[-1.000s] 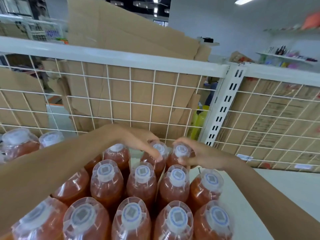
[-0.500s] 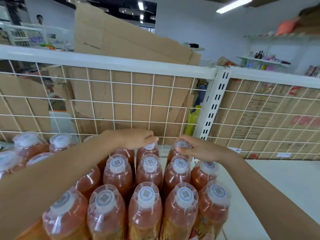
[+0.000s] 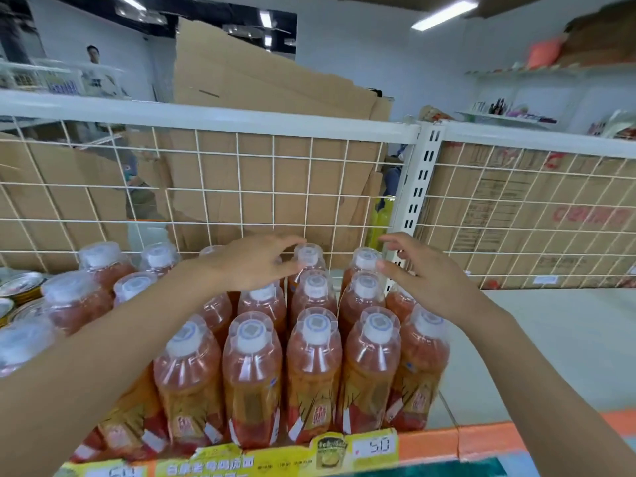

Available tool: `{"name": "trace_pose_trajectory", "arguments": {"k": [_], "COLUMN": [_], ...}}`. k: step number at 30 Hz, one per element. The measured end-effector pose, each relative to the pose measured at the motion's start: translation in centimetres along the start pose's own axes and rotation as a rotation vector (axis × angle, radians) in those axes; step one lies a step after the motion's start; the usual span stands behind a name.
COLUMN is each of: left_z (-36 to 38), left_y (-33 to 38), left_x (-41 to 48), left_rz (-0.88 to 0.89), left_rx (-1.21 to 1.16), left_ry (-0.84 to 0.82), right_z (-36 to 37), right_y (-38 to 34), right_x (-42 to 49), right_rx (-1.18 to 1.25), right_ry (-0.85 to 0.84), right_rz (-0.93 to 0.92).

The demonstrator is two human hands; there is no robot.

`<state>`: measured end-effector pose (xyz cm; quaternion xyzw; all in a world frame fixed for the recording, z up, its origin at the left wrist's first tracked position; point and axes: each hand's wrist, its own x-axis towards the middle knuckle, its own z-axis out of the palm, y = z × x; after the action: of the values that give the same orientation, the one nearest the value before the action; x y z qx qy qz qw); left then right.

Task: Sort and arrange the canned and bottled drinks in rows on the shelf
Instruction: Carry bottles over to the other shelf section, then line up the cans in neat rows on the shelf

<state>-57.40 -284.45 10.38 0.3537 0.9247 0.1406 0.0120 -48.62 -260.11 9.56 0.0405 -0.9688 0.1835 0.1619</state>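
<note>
Orange-red drink bottles point(image 3: 315, 366) stand in tight rows on the left part of the white shelf point(image 3: 550, 339), with the back row against the wire mesh panel point(image 3: 261, 187). The left forearm crosses the left rows and hides several bottles. Label print is blurred and unreadable. The bottle bases in the front row sit behind the yellow price strip point(image 3: 375, 445).

The left hand point(image 3: 254, 266) hovers over the back row, fingers loosely spread by one capped bottle point(image 3: 308, 253). Can't tell if they touch it, no clear grip. The right hand point(image 3: 426, 284) has its fingers spread and motion-blurred, with the thumb at the next back-row cap point(image 3: 365, 261), holding nothing.

Can tops point(image 3: 21, 285) are cut off at the left edge. Flattened cardboard point(image 3: 261, 80) stands behind the mesh. A slotted white upright point(image 3: 421, 187) splits the panel, with a yellow-green bottle point(image 3: 382, 215) partly hidden beside it. A person point(image 3: 94, 68) stands far back on the left.
</note>
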Motion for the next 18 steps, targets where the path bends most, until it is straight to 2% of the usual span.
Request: {"name": "trace_pose_trajectory", "arguments": {"k": [5, 11, 18], "left_z": [0.0, 1.6, 6.0], "left_y": [1.1, 1.5, 3.2], "left_x": [-6.0, -12.6, -20.6], "left_rz": [0.083, -0.007, -0.210], "left_rx": [0.006, 0.003, 0.130], "left_ry": [0.269, 0.496, 0.539], "right_z": [-0.2, 0.1, 1.0], "right_y": [-1.7, -2.3, -1.8], "right_x": [-3.0, -8.2, -14.2], "right_rx": [0.038, 0.038, 0.076], "right_ry": [0.120, 0.216, 0.201], "right_rz": [-0.059, -0.117, -0.214]}}
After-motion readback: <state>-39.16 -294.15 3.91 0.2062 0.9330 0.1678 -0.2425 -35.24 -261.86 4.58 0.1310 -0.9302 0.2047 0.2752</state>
